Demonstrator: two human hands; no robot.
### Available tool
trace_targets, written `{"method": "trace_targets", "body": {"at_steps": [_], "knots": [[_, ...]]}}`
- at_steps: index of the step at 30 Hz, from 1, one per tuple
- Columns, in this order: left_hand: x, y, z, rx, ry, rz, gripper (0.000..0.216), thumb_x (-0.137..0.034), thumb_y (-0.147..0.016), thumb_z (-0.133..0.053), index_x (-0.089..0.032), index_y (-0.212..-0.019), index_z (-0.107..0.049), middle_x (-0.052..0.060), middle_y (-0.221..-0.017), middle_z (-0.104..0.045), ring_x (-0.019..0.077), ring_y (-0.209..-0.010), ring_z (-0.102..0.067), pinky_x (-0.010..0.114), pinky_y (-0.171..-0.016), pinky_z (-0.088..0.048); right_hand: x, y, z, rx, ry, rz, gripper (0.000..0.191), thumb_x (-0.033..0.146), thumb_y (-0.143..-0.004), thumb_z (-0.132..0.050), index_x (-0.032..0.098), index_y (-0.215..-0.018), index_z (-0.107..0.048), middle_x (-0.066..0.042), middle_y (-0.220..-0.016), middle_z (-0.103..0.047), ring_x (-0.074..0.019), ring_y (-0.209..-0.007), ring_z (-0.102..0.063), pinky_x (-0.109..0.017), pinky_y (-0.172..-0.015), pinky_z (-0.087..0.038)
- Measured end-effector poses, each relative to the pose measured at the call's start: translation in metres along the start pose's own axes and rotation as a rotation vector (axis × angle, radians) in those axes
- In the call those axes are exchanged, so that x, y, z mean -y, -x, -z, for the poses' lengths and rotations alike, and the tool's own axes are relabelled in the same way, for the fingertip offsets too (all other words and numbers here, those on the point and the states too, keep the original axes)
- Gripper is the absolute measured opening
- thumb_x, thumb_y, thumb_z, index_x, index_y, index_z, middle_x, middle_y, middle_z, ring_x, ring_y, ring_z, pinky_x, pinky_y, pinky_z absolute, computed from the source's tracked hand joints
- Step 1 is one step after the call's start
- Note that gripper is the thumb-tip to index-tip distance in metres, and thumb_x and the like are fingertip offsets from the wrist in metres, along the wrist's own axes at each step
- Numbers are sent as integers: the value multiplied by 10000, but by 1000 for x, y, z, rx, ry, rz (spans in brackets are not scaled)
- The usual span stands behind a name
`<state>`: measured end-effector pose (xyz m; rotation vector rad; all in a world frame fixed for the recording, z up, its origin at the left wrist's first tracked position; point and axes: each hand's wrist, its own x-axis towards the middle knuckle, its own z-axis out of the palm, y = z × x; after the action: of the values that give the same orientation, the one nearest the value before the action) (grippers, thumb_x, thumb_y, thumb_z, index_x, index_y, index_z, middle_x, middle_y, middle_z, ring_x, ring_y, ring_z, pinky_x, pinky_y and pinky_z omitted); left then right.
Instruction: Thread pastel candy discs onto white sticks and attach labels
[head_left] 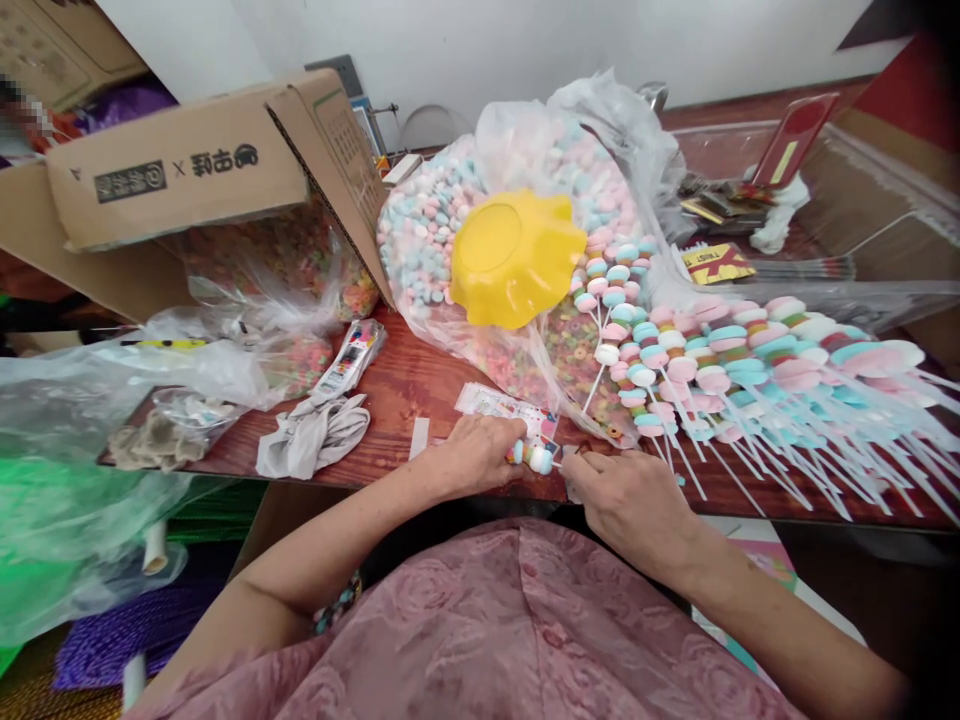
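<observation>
Head view: both hands (484,455) (637,505) grip a candy skewer (537,458) crosswise, stick (556,464) pointing right.

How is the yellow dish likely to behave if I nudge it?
The yellow dish is probably light and slightly flexible, since its wavy rim looks thin. Its glossy surface suggests it could be slippery. It may also tilt or slide when pushed, because it rests on the lumpy bag of candies rather than on something flat.
</observation>
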<state>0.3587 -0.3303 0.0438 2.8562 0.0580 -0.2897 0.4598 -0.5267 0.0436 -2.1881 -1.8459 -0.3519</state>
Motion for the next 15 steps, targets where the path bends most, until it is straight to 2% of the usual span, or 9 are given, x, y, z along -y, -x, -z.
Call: {"method": "trace_targets", "body": {"at_steps": [2, 4, 6, 8, 10, 12, 13, 14, 15], "knots": [[3, -1, 12, -42, -81, -83, 442, -489, -862, -621, -175, -1172, -588, 107, -1041, -690, 279, -990, -629, 383, -832, -444, -3, 3, -5, 23, -147, -68, 250, 110, -916, -429, 169, -803, -644, -16, -612, -635, -142, -515, -556, -297, -533, -270], [7, -1, 28, -161, -179, -161, 632, -577, -815, -647, -177, -1291, -532, 142, -1152, -649, 319, -1102, -574, 468, -946, -402, -5, 7, -14, 7, -348, -198, 271, 210, -970, -424, 173, -826, -651, -14, -627, -646, -137, -543, -580, -269, -541, -322], [9, 2, 45, -386, -225, -235, 776, -657, -747, -673, -219, -1359, -487, 165, -1293, -575, 363, -1223, -492, 558, -1036, -321, -3, 12, -26, -37, -567, -361, 297, 286, -989, -425, 182, -824, -649, -2, -609, -624, -129, -537, -567, -250, -548, -368], [9, 6, 56, -700, -151, -308, 806, -657, -690, -727, -268, -1354, -489, 146, -1364, -520, 366, -1282, -442, 575, -1084, -276, 2, 17, -37, -109, -763, -500, 292, 319, -987, -437, 189, -820, -638, 13, -586, -585, -123, -521, -541, -241, -543, -399], [5, 11, 56, -1057, 94, -317, 765, -539, -652, -819, -314, -1313, -505, 93, -1321, -533, 314, -1249, -475, 512, -1082, -331, 9, 20, -44, -214, -882, -595, 271, 332, -979, -457, 189, -827, -630, 25, -565, -544, -120, -498, -514, -237, -518, -412], [1, 14, 45, -1340, 543, -196, 669, -403, -651, -855, -343, -1233, -530, 40, -1212, -557, 236, -1139, -540, 422, -1024, -416, 15, 20, -46, -321, -920, -642, 244, 324, -972, -476, 187, -840, -628, 32, -552, -526, -117, -476, -503, -232, -486, -416], [-2, 14, 37, -1401, 833, -91, 590, -376, -669, -845, -337, -1176, -545, 25, -1158, -564, 202, -1075, -563, 382, -983, -449, 17, 20, -46, -366, -914, -647, 229, 309, -970, -480, 186, -846, -629, 34, -547, -525, -115, -465, -502, -228, -470, -414], [-4, 13, 29, -1375, 1131, 25, 513, -380, -688, -828, -319, -1118, -556, 18, -1103, -575, 177, -1013, -582, 351, -938, -474, 19, 19, -45, -406, -892, -636, 213, 288, -968, -483, 186, -851, -629, 35, -546, -530, -113, -456, -505, -225, -457, -414], [-6, 11, 22, -1283, 1399, 122, 479, -397, -685, -823, -297, -1073, -561, 14, -1052, -591, 165, -965, -598, 335, -899, -492, 20, 18, -44, -448, -850, -607, 189, 262, -963, -491, 186, -860, -631, 34, -553, -546, -111, -454, -515, -222, -454, -418]]}}
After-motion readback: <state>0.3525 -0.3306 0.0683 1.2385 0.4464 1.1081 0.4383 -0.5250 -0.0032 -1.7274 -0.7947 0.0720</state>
